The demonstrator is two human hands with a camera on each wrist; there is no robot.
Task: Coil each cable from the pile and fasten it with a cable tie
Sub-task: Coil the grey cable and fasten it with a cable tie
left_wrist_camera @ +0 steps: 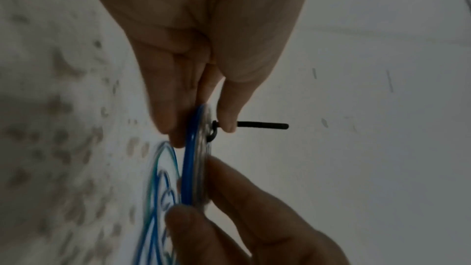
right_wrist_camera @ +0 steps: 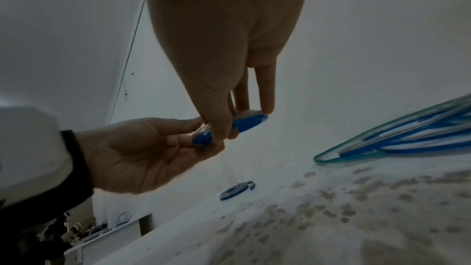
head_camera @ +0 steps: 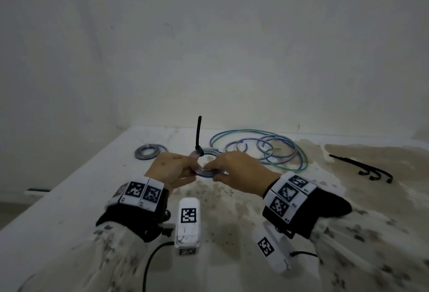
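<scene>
A small coil of blue and clear cable (head_camera: 209,171) is held above the table between both hands. My left hand (head_camera: 173,171) pinches its left side; my right hand (head_camera: 236,171) pinches its right side. A black cable tie (head_camera: 199,136) is looped round the coil's far edge, its tail sticking straight up. In the left wrist view the coil (left_wrist_camera: 196,158) stands edge-on with the tie's tail (left_wrist_camera: 262,125) pointing right past my fingertips (left_wrist_camera: 228,122). The right wrist view shows the coil (right_wrist_camera: 244,123) pinched by both hands.
A loose pile of blue and green cables (head_camera: 267,150) lies behind my right hand. A coiled cable (head_camera: 148,151) rests at the back left. Spare black cable ties (head_camera: 364,167) lie at the right. The table's (head_camera: 69,199) left edge runs diagonally.
</scene>
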